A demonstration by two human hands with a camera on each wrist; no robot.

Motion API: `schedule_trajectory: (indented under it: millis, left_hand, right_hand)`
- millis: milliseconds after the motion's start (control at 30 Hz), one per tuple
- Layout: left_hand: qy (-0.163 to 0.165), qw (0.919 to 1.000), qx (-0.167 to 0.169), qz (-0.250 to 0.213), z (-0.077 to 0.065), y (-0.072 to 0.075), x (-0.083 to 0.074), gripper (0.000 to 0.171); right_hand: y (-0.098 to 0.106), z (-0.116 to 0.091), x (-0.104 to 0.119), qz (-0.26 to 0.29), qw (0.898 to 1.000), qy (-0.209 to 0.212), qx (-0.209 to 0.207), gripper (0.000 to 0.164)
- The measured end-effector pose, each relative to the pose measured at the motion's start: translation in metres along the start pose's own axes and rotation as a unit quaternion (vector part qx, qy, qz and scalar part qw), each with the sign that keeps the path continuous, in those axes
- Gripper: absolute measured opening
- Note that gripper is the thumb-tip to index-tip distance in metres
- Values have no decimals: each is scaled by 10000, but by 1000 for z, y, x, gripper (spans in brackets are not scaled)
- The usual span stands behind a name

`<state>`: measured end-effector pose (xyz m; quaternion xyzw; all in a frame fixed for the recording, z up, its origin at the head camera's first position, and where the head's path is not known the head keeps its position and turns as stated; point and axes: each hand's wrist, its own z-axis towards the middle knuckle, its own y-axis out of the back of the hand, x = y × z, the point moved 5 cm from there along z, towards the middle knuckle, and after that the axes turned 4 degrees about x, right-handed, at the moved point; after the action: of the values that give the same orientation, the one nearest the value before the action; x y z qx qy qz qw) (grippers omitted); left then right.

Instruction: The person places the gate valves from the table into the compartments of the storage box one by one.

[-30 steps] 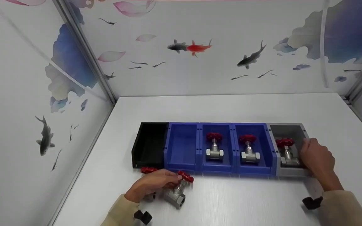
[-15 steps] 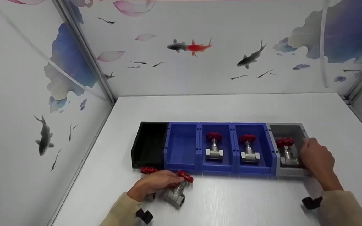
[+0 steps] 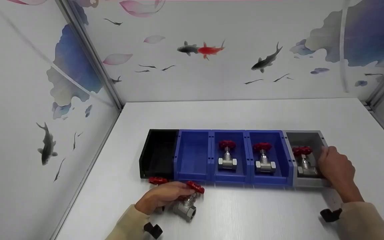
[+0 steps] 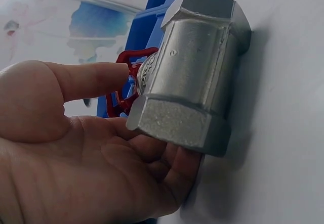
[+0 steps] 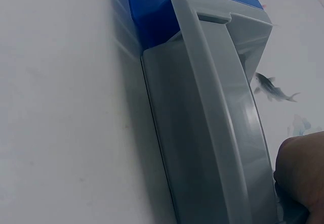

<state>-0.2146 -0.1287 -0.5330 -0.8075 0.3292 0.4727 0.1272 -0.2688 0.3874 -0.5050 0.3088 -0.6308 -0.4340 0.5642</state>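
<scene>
My left hand [image 3: 164,196] grips a steel valve with a red handwheel [image 3: 185,210] in front of the bins. In the left wrist view its thumb lies at the handwheel [image 4: 126,100], and fingers curl under the hex-ended valve body [image 4: 187,67]. A second red handwheel [image 3: 157,180] shows behind that hand, the rest mostly hidden. My right hand [image 3: 338,166] grips the right side wall of the grey bin [image 3: 310,182]; its fingertips are hidden. Inside this bin sits another valve [image 3: 307,170]. The right wrist view shows the grey bin [image 5: 223,92] from outside.
Left of the grey bin, the joined row has two blue bins holding one valve [image 3: 227,162] and another valve [image 3: 265,166], an empty blue bin [image 3: 193,156] and an empty black bin [image 3: 158,153]. White printed walls [image 3: 212,80] bound the white table [image 3: 245,216].
My left hand has shifted slightly to the right, and the valve in it has tilted a little. The right hand and the bins have stayed put.
</scene>
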Motion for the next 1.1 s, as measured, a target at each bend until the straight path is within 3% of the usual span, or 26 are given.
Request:
schedule_trajectory:
  millis: [433,700,900,1100]
  left_hand:
    - [57,10000,-30,-62,-5,1,-1,23]
    - [-274,9972,467,-513,-7,-2,-2,28]
    - [-162,9998,72,104,-9,0,-1,27]
    - [-122,9990,-166,403,-8,1,0,27]
  right_hand:
    - [0,1,-1,-4,10000,-46,49,60]
    - [0,0,0,28,9999,-53,102,59]
    - [-1,1,0,22,9999,-64,92,59]
    - [-2,1,-2,-10,9999,-119,92,58]
